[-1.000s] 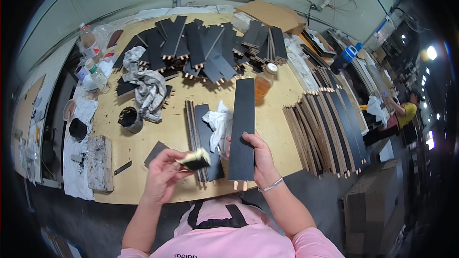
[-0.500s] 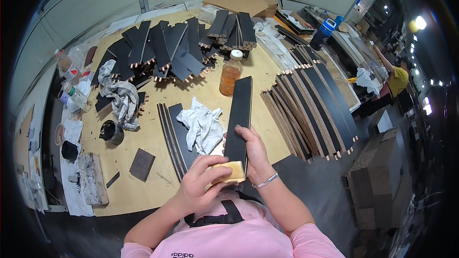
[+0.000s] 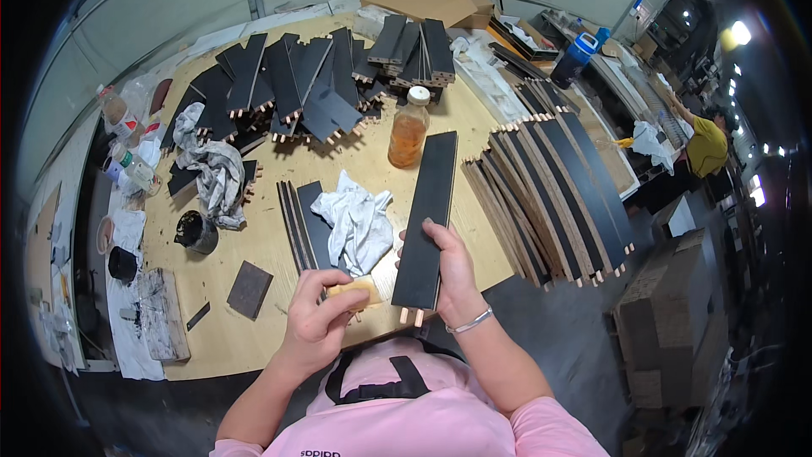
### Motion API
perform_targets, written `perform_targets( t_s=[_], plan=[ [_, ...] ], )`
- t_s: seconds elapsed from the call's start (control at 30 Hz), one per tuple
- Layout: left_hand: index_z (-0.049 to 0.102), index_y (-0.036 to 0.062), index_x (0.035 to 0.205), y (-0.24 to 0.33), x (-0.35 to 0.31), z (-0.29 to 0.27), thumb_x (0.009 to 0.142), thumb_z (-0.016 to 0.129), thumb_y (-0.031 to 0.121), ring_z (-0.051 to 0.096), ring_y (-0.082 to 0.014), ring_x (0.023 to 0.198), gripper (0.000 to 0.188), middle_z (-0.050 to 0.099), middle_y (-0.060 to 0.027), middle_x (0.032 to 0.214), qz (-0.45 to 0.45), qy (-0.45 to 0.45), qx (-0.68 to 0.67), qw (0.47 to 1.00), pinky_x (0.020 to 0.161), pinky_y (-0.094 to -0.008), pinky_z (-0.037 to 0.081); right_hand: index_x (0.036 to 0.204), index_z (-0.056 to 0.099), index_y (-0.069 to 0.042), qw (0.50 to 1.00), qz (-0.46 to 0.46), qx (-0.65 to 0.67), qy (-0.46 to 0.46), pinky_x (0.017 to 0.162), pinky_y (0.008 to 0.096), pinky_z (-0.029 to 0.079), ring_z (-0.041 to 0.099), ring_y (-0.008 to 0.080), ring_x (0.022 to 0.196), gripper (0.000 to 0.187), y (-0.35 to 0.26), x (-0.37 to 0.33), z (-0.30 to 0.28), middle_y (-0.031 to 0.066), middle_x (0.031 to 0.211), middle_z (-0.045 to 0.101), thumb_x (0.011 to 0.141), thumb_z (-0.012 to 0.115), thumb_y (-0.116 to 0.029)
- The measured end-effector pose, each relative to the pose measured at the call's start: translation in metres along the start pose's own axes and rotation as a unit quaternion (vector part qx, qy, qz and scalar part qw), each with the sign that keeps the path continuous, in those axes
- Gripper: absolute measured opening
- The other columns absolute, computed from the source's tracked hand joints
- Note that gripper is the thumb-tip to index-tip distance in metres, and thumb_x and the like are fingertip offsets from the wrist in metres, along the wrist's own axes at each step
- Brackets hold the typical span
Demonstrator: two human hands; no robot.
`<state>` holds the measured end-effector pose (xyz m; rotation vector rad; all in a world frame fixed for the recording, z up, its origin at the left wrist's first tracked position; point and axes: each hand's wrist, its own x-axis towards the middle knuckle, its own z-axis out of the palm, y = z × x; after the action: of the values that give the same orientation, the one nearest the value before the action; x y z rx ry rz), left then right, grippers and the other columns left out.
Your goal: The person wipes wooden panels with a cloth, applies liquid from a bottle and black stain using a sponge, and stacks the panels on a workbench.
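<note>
My right hand (image 3: 457,275) grips a long black wooden board (image 3: 427,211) by its edges, thumb on its face; light wooden dowels stick out of the near end. My left hand (image 3: 311,322) holds a yellow sponge-like block (image 3: 362,288) between thumb and fingers, to the left of the board and apart from it. Beyond the block lies a crumpled white cloth (image 3: 355,220), partly over a flat dark board (image 3: 315,211). An orange-brown liquid fills much of a capped bottle (image 3: 408,137) standing behind the held board.
Black boards with dowels form a heap (image 3: 296,85) at the back and a leaning row (image 3: 550,195) at the right. Further left are a stained rag (image 3: 220,178), a black-smeared cup (image 3: 198,234) and a dark square plate (image 3: 250,289). Another person (image 3: 706,144) works at far right.
My left hand has moved the yellow block off the near end of the board, to the left, exposing the dowels there. The board has shifted slightly in my right hand's grip.
</note>
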<state>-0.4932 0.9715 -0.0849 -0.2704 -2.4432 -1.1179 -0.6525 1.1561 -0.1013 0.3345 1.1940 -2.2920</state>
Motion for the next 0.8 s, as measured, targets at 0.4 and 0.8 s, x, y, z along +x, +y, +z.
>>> perform_targets(
  t_s=[0.4, 0.8],
  plan=[
    [0.079, 0.0053, 0.118, -0.004, -0.002, -0.011, 0.074, 0.081, -0.013, 0.069, -0.0314, 0.110, 0.047, 0.068, -0.0160, 0.126, -0.063, 0.084, -0.041, 0.994, 0.094, -0.0393, 0.058, 0.121, 0.068, 0.004, 0.972, 0.105, 0.113, -0.177, 0.076, 0.0386, 0.065, 0.074, 0.0260, 0.082, 0.064, -0.005, -0.006, -0.016, 0.0169, 0.096, 0.074, 0.118, 0.038, -0.052],
    [0.082, 0.0085, 0.118, 0.054, 0.022, 0.019, 0.078, 0.090, 0.008, 0.069, -0.0329, 0.099, 0.041, 0.071, -0.0177, 0.119, 0.148, -0.007, -0.090, 0.985, 0.084, -0.0420, 0.054, 0.115, 0.066, -0.003, 0.950, 0.192, 0.148, -0.196, 0.074, 0.0363, 0.063, 0.069, 0.0232, 0.084, 0.075, 0.032, -0.013, -0.015, 0.0100, 0.095, 0.068, 0.114, 0.038, -0.073]
  ],
)
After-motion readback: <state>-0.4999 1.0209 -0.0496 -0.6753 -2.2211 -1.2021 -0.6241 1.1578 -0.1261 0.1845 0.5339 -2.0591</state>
